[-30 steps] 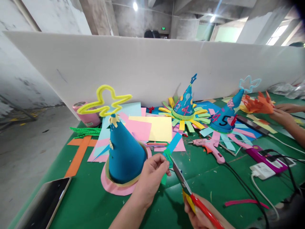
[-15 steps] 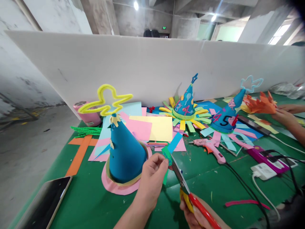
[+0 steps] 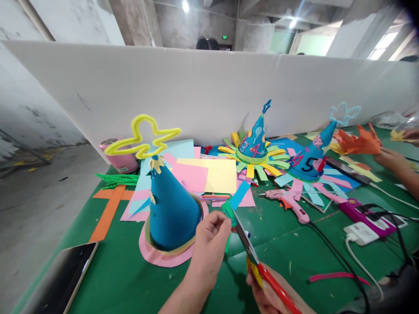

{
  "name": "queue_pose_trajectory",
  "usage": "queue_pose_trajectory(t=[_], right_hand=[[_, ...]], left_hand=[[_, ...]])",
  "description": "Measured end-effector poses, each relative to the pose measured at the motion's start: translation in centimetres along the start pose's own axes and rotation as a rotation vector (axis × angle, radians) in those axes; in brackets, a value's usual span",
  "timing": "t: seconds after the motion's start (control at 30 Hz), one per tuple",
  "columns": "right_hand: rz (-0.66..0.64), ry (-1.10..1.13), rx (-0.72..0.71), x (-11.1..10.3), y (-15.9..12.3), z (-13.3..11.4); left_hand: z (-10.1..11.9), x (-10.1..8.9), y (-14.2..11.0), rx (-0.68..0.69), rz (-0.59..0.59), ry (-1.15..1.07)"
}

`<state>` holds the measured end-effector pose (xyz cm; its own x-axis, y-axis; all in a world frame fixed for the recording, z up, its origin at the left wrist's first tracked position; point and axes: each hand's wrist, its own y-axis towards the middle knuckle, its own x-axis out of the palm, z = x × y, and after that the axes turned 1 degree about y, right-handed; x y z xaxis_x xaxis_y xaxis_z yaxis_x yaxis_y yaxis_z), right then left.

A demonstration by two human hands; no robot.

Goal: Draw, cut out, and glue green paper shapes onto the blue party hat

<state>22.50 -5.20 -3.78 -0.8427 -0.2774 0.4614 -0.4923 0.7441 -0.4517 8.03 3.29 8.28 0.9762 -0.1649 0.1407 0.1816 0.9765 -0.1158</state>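
Between thumb and fingers, my left hand (image 3: pixel 211 242) pinches a small piece of green paper (image 3: pixel 228 213). My right hand (image 3: pixel 270 290) grips scissors (image 3: pixel 247 244) with red and yellow handles, their blades against the green piece's right edge. Just beyond the blade tips shows a blue paper strip (image 3: pixel 240 196). Left of my left hand stands a blue cone party hat (image 3: pixel 173 209) with a pink brim (image 3: pixel 157 257) and a yellow pipe-cleaner star (image 3: pixel 144 137) on top. Part of the green piece is hidden by my fingers.
Two decorated blue hats (image 3: pixel 253 141) (image 3: pixel 309 159) stand farther back. A pink glue gun (image 3: pixel 288 201) and purple power strip (image 3: pixel 366 218) with cables lie to the right. A phone (image 3: pixel 62 279) lies front left. Another person's hand (image 3: pixel 391 161) holds orange paper (image 3: pixel 358 140).
My hands and the scissors stay almost where they were. At the far right, the other person's farther hand has shifted, and a yellow piece now shows beside it.
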Motion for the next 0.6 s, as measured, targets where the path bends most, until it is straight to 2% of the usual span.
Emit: queue_pose_trajectory(t=[0.13,0.6], right_hand=[[-0.042,0.025,0.018,-0.12,-0.17,-0.03],[-0.021,-0.023,-0.036,-0.34,-0.26,0.15]], left_hand=[[-0.05,0.04,-0.04,-0.012,0.011,-0.02],[0.09,0.16,-0.03,-0.011,0.03,-0.013]])
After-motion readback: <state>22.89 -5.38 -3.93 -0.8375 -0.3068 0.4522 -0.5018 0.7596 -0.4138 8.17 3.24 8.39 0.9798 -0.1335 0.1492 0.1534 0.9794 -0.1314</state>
